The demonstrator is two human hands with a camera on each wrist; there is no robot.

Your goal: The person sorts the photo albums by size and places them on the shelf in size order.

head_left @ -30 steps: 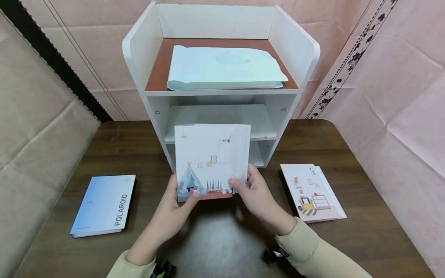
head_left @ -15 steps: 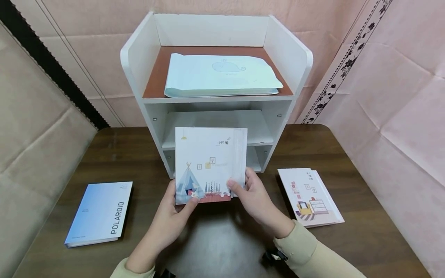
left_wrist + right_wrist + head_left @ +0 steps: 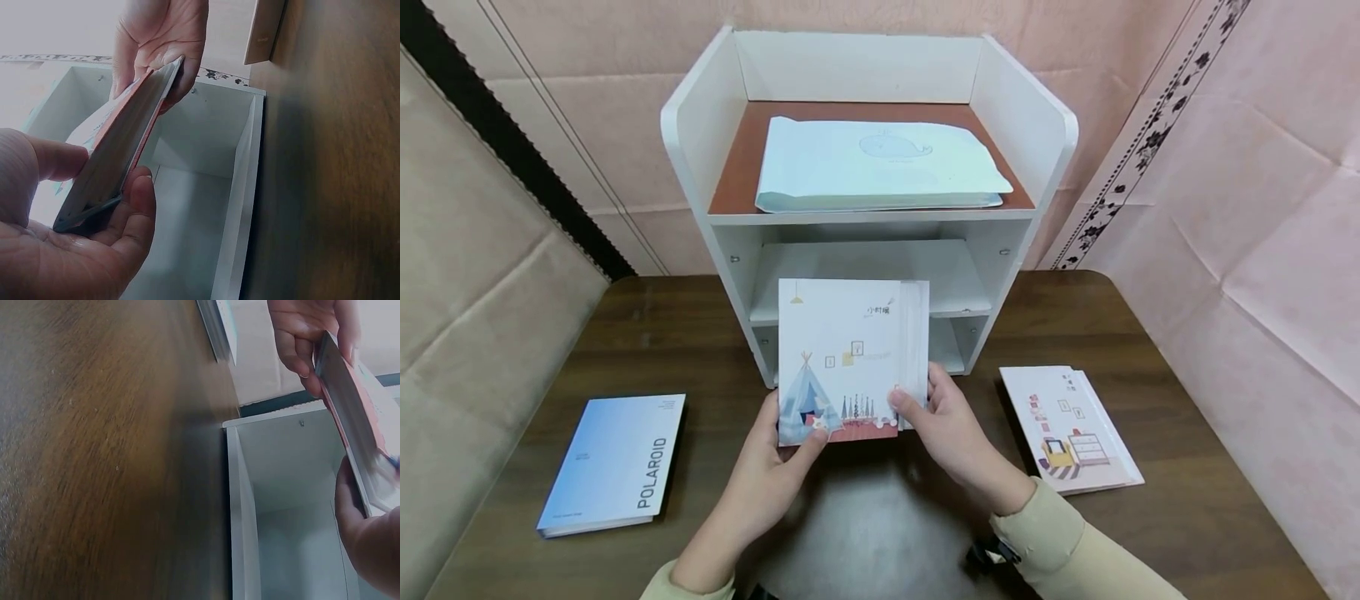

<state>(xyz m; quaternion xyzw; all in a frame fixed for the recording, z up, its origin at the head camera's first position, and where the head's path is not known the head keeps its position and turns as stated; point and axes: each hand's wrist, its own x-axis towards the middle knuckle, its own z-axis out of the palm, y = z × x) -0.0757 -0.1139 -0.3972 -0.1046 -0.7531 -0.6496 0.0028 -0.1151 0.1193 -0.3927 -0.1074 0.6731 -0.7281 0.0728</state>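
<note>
Both hands (image 3: 775,467) (image 3: 951,429) round tent-cover bk (image 3: 842,333)

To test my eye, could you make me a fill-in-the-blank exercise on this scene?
The blue book on the brown table bears the large word ____.
The held book shows a blue ____ at its lower left.
The pale item atop the white shelf unit shows a drawn ____.

Missing words: POLAROID; tent; whale.
</note>
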